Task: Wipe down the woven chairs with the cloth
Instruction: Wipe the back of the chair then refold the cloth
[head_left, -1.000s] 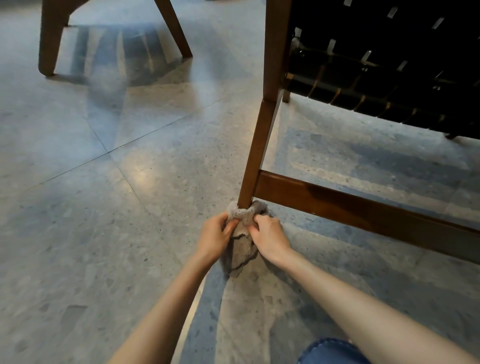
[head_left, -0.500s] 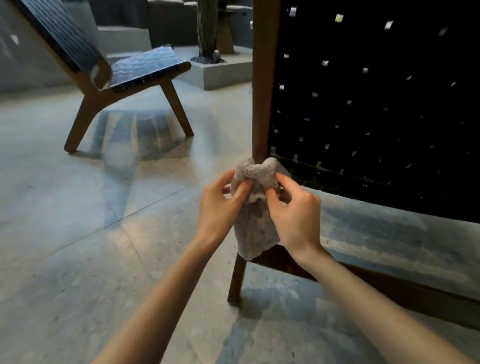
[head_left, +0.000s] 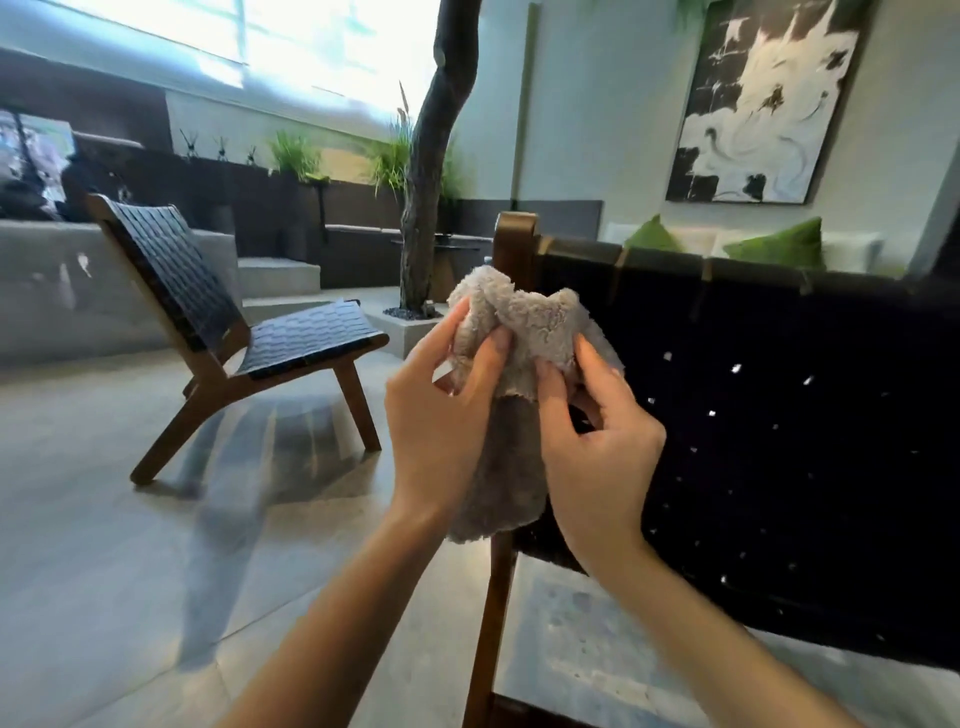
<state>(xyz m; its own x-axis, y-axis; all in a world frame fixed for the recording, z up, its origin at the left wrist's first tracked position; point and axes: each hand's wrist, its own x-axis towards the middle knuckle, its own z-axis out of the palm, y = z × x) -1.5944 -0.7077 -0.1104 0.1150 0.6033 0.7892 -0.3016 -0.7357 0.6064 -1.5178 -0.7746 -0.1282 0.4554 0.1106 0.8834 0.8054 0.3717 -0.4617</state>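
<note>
We grip the fluffy grey cloth (head_left: 511, 395) bunched between our left hand (head_left: 441, 421) and right hand (head_left: 597, 447), in front of the near woven chair (head_left: 779, 415). We see no readable writing anywhere.

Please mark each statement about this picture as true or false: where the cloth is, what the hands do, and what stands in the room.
1. Both hands hold the cloth. True: the left hand and the right hand pinch its upper part.
2. The cloth lies on the floor. False: it is held up in front of the near chair.
3. A second woven chair stands farther off on the left. True.
4. The cloth is dark blue. False: it is light grey-beige and fluffy.
5. Green cushions show behind the near chair. True.
</note>
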